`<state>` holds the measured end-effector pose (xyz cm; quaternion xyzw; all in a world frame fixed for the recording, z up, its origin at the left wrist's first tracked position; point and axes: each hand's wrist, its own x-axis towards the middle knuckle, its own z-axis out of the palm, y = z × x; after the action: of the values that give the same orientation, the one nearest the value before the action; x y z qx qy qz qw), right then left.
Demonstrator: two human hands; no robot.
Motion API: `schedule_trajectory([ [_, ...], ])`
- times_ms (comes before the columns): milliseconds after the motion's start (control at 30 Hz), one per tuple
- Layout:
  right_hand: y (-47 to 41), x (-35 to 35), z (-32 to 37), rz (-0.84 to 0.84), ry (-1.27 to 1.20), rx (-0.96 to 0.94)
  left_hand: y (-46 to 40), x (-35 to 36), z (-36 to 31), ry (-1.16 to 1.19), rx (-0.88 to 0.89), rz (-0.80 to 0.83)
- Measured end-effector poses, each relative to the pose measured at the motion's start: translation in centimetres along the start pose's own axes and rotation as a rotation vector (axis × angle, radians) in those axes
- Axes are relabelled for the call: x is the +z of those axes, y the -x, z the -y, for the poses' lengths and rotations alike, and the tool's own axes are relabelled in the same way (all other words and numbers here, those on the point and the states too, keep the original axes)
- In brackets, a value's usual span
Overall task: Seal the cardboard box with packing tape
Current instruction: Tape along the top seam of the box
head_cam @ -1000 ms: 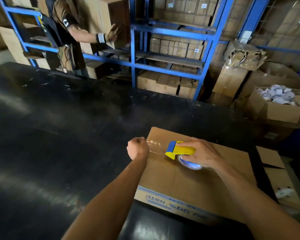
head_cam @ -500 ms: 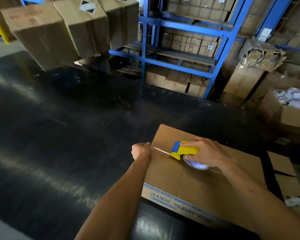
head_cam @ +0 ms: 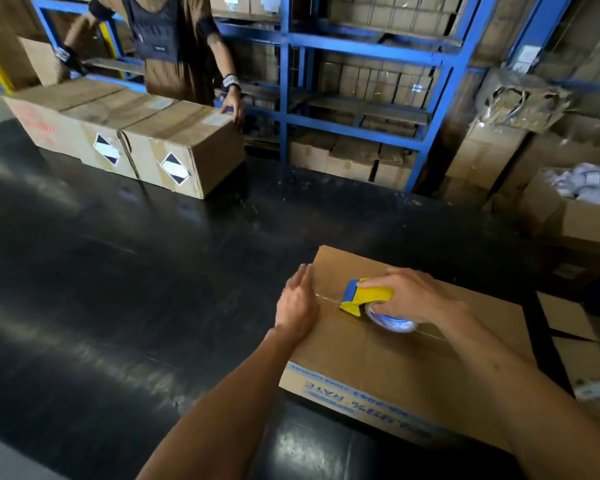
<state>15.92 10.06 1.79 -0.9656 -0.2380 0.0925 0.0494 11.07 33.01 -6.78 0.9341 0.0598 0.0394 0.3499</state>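
A flat brown cardboard box (head_cam: 378, 362) with blue print on its near side lies on the black table (head_cam: 153, 271). My right hand (head_cam: 413, 296) grips a yellow and blue tape dispenser (head_cam: 364, 299) with a roll of clear tape, resting on the box's top seam near its left end. A strip of clear tape runs from the dispenser to the left edge. My left hand (head_cam: 297, 304) lies flat with fingers extended, pressing on the box's left edge over the tape end.
A row of taped brown boxes (head_cam: 146, 136) with diamond labels stands at the table's far left, with another person (head_cam: 174, 50) behind them, one hand on the row. Blue shelving (head_cam: 354, 77) with cartons fills the back. Open cartons (head_cam: 575, 209) stand at right.
My left hand has opened from a fist to a flat palm on the box's left edge. The row of boxes, in the air half a second ago, now rests on the table.
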Motion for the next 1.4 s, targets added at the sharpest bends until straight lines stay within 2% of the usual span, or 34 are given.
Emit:
schedule_trajectory([
  [67,-0.1,-0.3,0.1,0.013,0.088,-0.011,-0.4,1.2,0.5,-0.21,0.21,0.183],
  [100,-0.2,-0.5,0.2,0.027,0.135,-0.025,-0.5,1.6,0.9,-0.3,0.248,0.25],
  [267,-0.5,-1.2,0.8,0.069,0.25,-0.094,-0.4,1.5,1.3,-0.587,0.337,0.277],
  [467,-0.1,-2.1,0.3,0.103,0.284,-0.147,-0.7,1.2,1.5,-0.648,0.335,0.273],
  [733,5.5,-2.3,-6.2,0.157,0.298,-0.074,-0.5,1.2,1.4,-0.68,0.364,0.283],
  [900,5.3,-1.7,-6.5,0.154,0.3,-0.092,-0.5,1.9,-1.5,-0.767,0.273,0.339],
  [1000,5.0,-1.6,-6.6,0.13,0.277,-0.099,2.0,5.9,-5.4,-0.701,0.383,0.389],
  [1100,4.9,-0.9,-6.9,0.093,0.257,-0.092,3.7,9.2,-7.1,-0.637,0.442,0.367],
  [1300,4.9,-0.3,-7.5,0.073,0.225,-0.104,4.1,8.5,-7.0,-0.701,0.546,0.287],
  [1400,4.9,-0.4,-7.6,0.08,0.21,-0.121,4.3,8.3,-7.5,-0.728,0.525,0.317],
])
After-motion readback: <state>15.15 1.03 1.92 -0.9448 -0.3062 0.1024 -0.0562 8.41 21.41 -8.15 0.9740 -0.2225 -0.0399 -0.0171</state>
